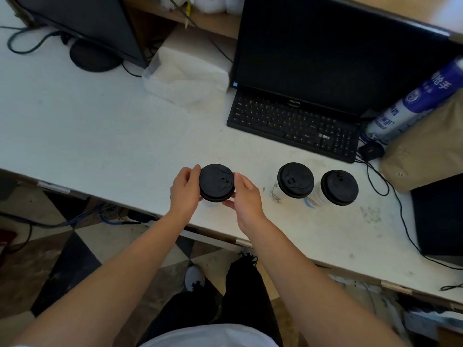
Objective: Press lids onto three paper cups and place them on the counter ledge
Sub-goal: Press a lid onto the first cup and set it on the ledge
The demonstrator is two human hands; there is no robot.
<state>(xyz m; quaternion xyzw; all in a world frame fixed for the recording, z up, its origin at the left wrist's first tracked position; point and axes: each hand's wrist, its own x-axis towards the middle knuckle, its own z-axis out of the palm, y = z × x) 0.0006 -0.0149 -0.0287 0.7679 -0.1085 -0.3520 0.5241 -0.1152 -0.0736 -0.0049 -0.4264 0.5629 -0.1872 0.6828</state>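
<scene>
Three white paper cups with black lids stand near the front edge of the white counter (100, 136). My left hand (185, 190) and my right hand (244, 195) clasp the left cup from both sides, fingers on the rim of its black lid (216, 182). That cup's body is almost hidden beneath the lid and hands. To the right stand the middle cup (295, 180) and the right cup (339, 187), each with a lid on top and some printed white wall showing. Neither hand touches these two.
A black keyboard (293, 123) and a dark monitor (333, 51) sit behind the cups. A second monitor (82, 23) stands at the back left, a tissue pack (188, 76) between them. A blue-white spray can (413, 103), brown bag (426, 149) and cables lie at the right.
</scene>
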